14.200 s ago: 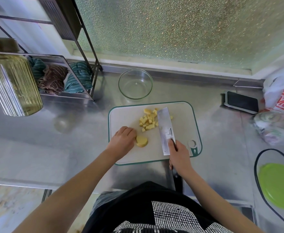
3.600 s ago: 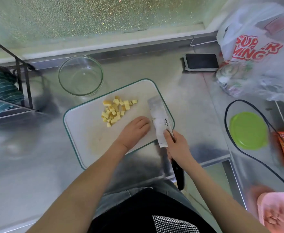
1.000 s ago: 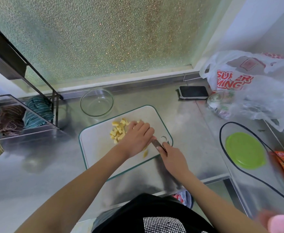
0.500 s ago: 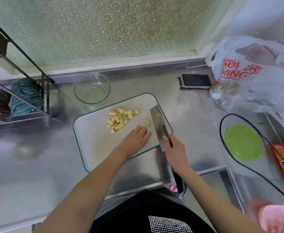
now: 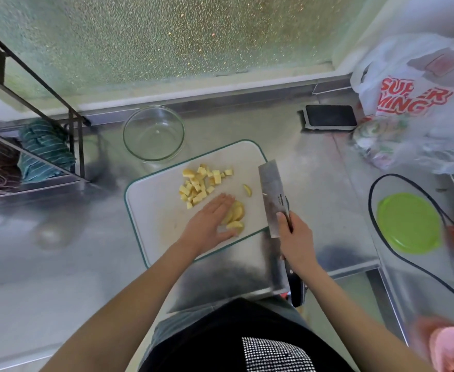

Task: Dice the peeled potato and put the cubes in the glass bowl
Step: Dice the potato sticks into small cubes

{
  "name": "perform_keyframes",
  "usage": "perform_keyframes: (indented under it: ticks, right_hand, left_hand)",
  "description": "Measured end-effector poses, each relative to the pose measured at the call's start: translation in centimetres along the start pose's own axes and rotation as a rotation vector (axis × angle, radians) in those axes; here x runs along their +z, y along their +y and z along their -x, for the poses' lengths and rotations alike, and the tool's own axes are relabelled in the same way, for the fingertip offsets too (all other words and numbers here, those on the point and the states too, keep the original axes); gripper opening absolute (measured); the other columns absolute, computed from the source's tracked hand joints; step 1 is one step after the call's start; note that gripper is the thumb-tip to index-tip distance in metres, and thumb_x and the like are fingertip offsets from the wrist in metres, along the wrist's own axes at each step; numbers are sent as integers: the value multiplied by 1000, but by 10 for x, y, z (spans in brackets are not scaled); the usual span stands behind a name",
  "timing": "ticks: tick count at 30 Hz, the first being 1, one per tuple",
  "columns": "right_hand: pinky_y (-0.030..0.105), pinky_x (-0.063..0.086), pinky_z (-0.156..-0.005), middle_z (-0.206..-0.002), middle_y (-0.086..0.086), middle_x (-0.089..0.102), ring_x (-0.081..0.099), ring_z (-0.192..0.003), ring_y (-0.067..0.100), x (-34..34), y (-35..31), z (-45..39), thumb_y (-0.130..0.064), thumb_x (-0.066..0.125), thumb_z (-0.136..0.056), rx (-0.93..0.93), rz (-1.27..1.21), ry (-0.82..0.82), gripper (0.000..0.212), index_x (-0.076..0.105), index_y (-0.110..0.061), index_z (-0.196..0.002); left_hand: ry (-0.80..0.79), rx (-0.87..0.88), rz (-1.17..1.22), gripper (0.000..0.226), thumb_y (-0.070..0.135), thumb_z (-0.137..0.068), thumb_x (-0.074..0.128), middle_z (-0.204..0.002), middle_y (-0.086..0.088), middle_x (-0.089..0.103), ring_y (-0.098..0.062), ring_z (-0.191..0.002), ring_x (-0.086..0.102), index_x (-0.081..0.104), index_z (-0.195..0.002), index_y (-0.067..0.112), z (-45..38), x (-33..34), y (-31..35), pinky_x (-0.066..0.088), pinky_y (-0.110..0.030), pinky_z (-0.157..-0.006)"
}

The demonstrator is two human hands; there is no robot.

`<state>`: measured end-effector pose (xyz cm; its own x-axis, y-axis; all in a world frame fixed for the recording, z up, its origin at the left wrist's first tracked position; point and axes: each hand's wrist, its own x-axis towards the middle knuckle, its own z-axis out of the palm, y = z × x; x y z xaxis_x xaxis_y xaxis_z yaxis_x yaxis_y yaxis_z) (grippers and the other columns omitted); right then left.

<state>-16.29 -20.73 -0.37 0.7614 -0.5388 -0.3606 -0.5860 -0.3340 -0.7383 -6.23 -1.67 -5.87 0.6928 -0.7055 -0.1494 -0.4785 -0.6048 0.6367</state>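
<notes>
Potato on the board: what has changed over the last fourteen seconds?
The half potato has been cut into slices, now under the flat left hand; one slice lies apart. The right hand keeps its grip on the cleaver. The cube pile stays on the cutting board; the glass bowl is still empty.

A home kitchen — a stainless steel counter [image 5: 314, 183] is running under a frosted window [image 5: 167, 36]. A cutting board [image 5: 153, 210] is lying by a supermarket bag [image 5: 413, 84], and folded cloths [image 5: 46, 149] are sitting in a wire rack [image 5: 78, 146].
</notes>
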Motion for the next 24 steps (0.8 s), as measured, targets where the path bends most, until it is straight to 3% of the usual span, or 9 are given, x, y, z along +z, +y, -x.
perform_keyframes:
  ticks: [5, 9, 11, 17, 21, 24]
  right_hand:
    - [42, 47, -55, -58, -3, 45, 44, -51, 19, 5, 0, 2, -33, 44, -98, 15, 12, -38, 36, 38, -22, -64]
    - [42, 46, -54, -57, -3, 44, 43, -51, 17, 7, -2, 3, -32, 45, -98, 8, 7, -39, 36, 39, -20, -64]
    - [39, 45, -54, -58, -5, 44, 43, -51, 15, 6, -2, 2, -30, 45, -98, 12, 9, -46, 36, 39, -23, -63]
    - [27, 40, -42, -59, -3, 42, 42, -49, 17, 4, -3, 0, -29, 45, -99, 23, 2, -40, 37, 36, -22, -63]
    - [41, 46, -53, -58, -4, 43, 43, -51, 19, 4, -2, -1, -31, 46, -98, 22, -2, -36, 37, 36, -23, -63]
    - [41, 47, -54, -58, -4, 44, 44, -51, 19, 3, 0, 0, -30, 46, -98, 26, -7, -42, 37, 37, -24, -63]
  left_hand:
    - [23, 37, 13, 67, 33, -85, 64, -148, -7, 32, -19, -139, 25, 34, -141, 11, -4, 9, 3, 13, -23, -111]
    - [46, 93, -22, 60, 28, -78, 71, -129, -16, 54, -32, -121, 48, 51, -129, 4, -11, 5, -1, 33, -36, -103]
    - [44, 102, -41, 59, 27, -75, 74, -119, -15, 59, -33, -109, 53, 54, -125, 3, -18, 1, 0, 39, -35, -96]
    - [12, -7, 24, 71, 36, -67, 79, -120, -9, 49, -25, -108, 42, 51, -128, 13, -26, 2, 8, 27, -25, -92]
    - [39, -75, 81, 73, 40, -62, 81, -115, -4, 47, -23, -107, 39, 52, -124, 16, -26, 5, 10, 25, -23, -91]
    - [73, -82, 81, 69, 46, -64, 78, -114, -2, 48, -22, -108, 41, 54, -122, 17, -19, 9, 7, 25, -24, -94]
